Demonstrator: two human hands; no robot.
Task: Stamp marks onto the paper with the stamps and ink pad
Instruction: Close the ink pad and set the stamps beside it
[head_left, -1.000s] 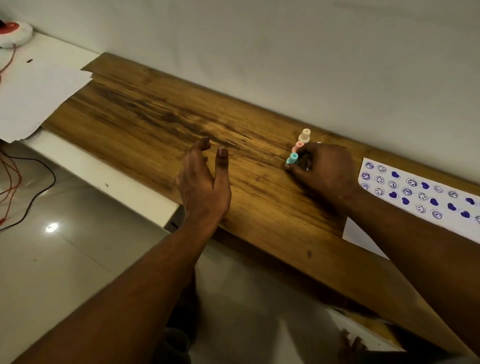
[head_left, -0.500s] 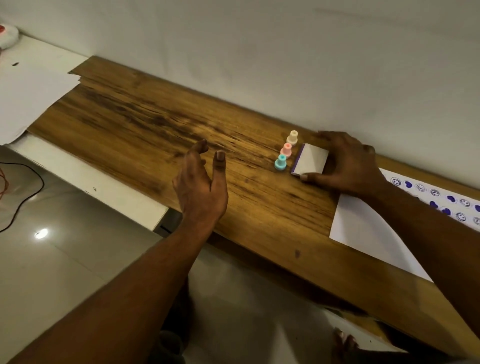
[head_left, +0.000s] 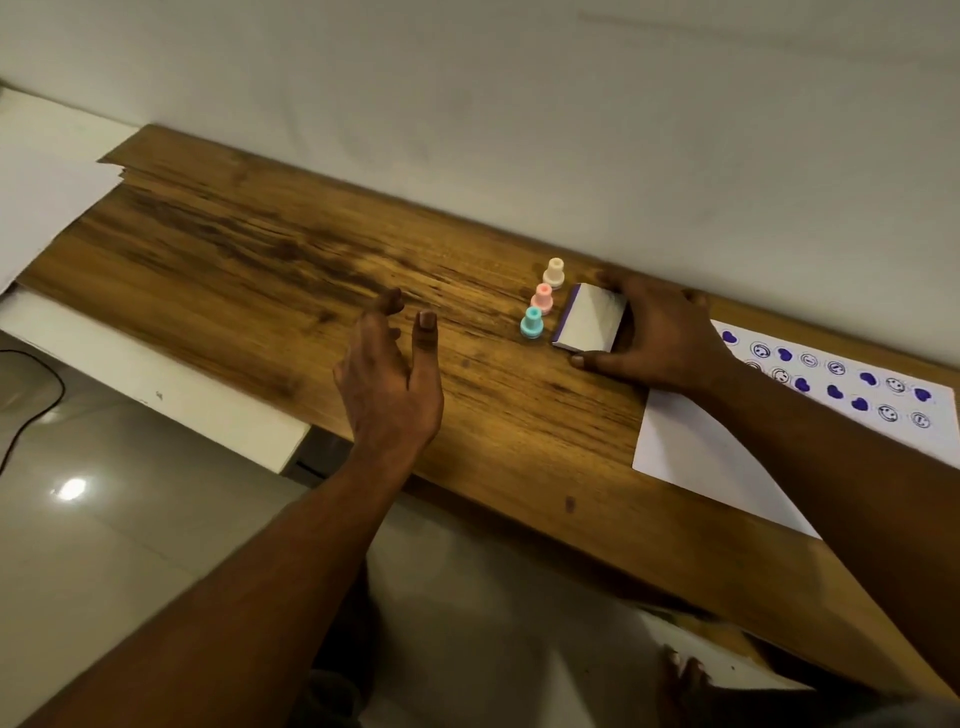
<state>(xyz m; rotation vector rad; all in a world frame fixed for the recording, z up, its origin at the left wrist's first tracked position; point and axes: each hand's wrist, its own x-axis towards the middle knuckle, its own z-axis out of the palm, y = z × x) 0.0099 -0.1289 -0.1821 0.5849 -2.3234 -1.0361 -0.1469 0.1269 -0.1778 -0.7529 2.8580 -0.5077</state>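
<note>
In the head view, the right hand (head_left: 660, 338) grips the ink pad (head_left: 589, 322) low over the wooden table (head_left: 260, 260). The thumb is on its near edge and the other fingers curl round its far edge, so the pad sits clamped between them. Three stamps stand upright in a row just left of the ink pad: teal stamp (head_left: 531, 322), pink stamp (head_left: 542, 298), cream stamp (head_left: 554, 273). The paper (head_left: 691, 447), bearing purple marks, lies right of the ink pad. The left hand (head_left: 387, 379) hovers well left of it, fingers loosely apart, holding nothing.
</note>
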